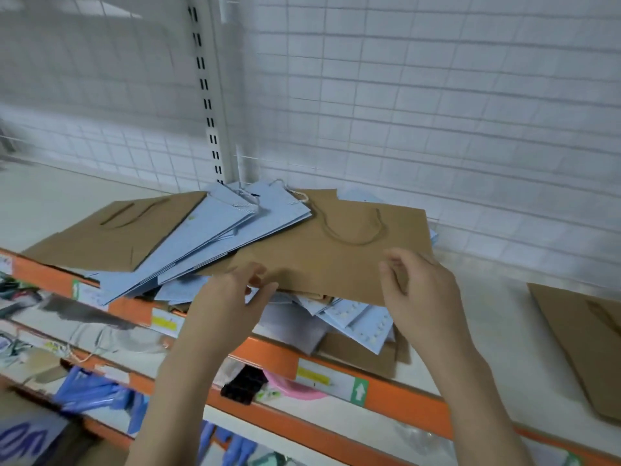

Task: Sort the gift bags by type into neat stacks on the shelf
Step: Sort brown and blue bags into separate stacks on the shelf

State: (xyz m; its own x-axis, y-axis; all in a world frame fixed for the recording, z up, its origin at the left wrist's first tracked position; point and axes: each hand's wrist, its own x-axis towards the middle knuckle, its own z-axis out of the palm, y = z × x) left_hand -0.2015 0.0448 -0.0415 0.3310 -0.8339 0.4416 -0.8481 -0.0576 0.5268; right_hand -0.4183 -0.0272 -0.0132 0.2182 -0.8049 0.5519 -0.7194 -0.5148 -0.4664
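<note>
A flat brown paper bag with a rope handle lies on top of a messy pile of light blue bags on the white shelf. The left hand and right hand hold its near edge, fingers curled. Another brown bag lies far right.

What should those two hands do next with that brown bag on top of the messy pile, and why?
Probably lift the top brown bag off the mixed pile and carry it right, onto the lone brown bag. Both the left hand and the right hand are at its near edge, and blue bags lie jumbled beside it.
</note>
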